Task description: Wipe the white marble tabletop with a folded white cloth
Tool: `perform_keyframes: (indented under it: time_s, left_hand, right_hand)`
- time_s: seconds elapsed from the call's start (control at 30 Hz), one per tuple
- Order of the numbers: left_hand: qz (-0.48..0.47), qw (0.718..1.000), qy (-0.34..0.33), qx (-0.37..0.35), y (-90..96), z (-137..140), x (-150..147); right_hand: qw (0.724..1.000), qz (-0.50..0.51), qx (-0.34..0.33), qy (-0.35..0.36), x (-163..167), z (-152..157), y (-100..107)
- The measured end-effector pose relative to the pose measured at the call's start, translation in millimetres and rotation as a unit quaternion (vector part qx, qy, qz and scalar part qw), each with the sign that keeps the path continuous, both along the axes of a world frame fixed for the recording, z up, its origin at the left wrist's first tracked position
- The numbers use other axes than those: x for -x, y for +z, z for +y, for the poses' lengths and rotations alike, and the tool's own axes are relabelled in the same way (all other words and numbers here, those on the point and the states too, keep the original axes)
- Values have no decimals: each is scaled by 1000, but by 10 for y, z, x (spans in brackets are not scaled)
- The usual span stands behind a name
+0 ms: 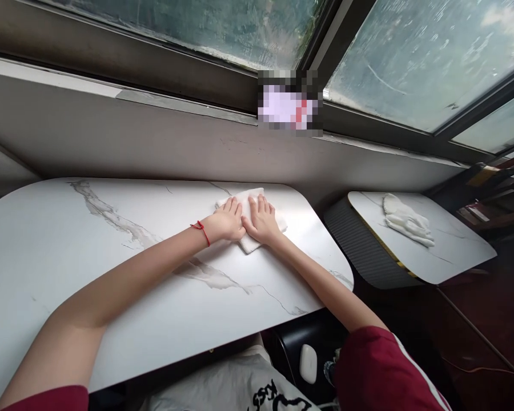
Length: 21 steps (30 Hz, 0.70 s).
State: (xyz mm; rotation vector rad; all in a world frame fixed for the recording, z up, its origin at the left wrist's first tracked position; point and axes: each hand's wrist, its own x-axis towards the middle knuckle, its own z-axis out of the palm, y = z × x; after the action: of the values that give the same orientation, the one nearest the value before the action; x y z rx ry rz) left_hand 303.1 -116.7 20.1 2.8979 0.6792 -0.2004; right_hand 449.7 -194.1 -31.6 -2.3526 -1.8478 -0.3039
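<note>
A white cloth (252, 244) lies spread on the white marble-patterned table (124, 308), towards its far right part. My left hand (230, 220) rests flat on the cloth's left side, fingers stretched out, with a red string bracelet at the wrist. Beside it, my right hand (263, 220) presses flat on the middle of the same cloth, its fingers a little apart. The two thumbs nearly meet. Both palms hide much of the cloth, whose corners stick out above, below and to the right.
A second marble-patterned table (445, 257) stands to the right with a crumpled white cloth (406, 220) on it. Behind are a wall and windows (394, 63). A white rounded case (308, 363) sits on a black surface (289, 342) below the table's front edge.
</note>
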Motion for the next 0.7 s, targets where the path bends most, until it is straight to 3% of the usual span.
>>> perform_keyframes:
  time_s: [0.27,0.5,0.7]
  left_hand:
    - [-7,999,42,11,68,341,20]
    - [-58,997,38,-28,-46,667,43]
    - [-95,993,20,-59,-132,781,67]
  right_hand:
    - [999,-3,20,-27,55,460,107]
    - [998,21,-25,-55,139,744,89]
    - [996,24,-44,-67,162,840,78]
